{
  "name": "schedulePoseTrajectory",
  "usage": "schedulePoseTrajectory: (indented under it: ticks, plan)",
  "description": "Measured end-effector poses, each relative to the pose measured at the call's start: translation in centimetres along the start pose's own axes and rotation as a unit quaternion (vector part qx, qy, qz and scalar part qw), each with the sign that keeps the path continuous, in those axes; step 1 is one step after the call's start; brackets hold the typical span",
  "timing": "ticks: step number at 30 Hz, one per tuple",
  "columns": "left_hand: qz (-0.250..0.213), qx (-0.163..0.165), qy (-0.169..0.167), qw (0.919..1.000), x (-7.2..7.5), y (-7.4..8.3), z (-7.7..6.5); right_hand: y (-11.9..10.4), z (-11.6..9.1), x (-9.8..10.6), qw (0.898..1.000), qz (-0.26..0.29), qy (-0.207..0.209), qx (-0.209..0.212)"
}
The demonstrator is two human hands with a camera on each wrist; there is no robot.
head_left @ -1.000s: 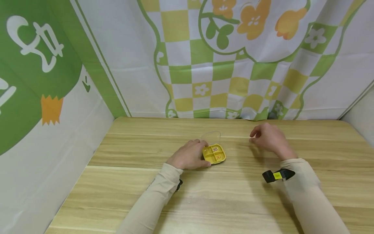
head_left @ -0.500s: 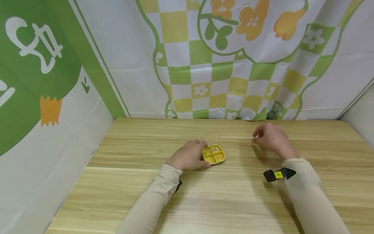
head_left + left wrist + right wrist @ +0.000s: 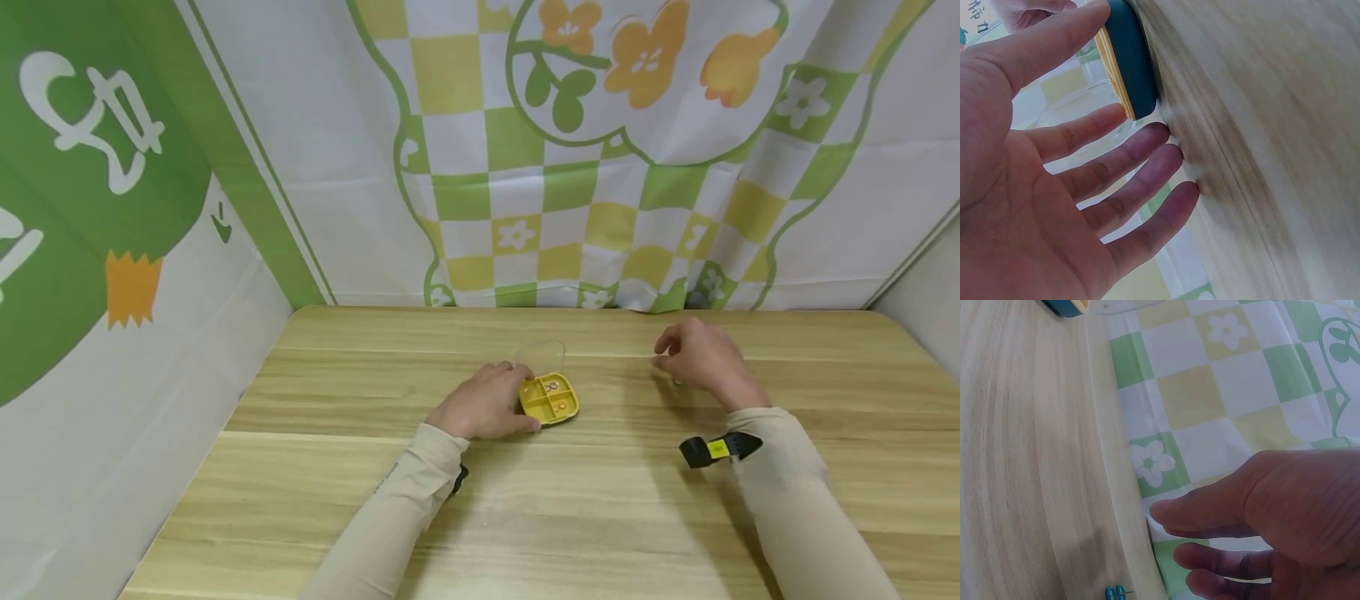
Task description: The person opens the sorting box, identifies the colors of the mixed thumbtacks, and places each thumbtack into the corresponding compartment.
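Note:
A yellow four-compartment pill box point(image 3: 551, 408) with a dark teal base point(image 3: 1132, 59) lies on the wooden table. Its clear lid point(image 3: 542, 357) stands raised at the back. My left hand point(image 3: 483, 402) pinches the box's left side between thumb and index finger; the other fingers reach down to the tabletop. Small ring-like trinkets point(image 3: 559, 406) lie in the two right compartments. To the right, my right hand point(image 3: 701, 357) hovers over the table, fingers loosely bent, nothing visible in it. Beneath it lies a small blue looped piece with a thin pin point(image 3: 1116, 592), partly cut off by the frame.
A wood-grain table point(image 3: 555, 517) spreads around both hands. Behind it hangs a green, yellow and white checked cloth point(image 3: 517, 200), meeting the table's back edge. A white and green cloth point(image 3: 217, 350) covers the left side.
The right hand has shifted slightly to the right, and the small piece beneath it has come into sight. The left hand stays on the box.

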State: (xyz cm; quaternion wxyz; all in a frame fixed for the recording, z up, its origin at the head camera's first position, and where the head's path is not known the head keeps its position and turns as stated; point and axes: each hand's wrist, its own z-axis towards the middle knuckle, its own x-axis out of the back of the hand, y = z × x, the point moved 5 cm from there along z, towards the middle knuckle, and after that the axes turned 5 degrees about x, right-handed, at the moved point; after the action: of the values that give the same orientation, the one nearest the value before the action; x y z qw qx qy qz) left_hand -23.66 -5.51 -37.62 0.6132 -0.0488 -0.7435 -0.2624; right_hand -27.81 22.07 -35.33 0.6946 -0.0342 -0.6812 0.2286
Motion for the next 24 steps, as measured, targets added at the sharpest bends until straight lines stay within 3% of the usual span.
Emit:
schedulePoseTrajectory:
  ticks: [13,24]
  plan:
    - [0.003,0.001,-0.001,1.0,-0.1,0.0,0.0,1.4,-0.3,0.0,0.999,-0.005,-0.032,-0.026]
    - [0.001,0.001,0.001,1.0,-0.1,0.0,0.0,2.3,-0.4,-0.1,0.998,-0.008,-0.031,-0.048]
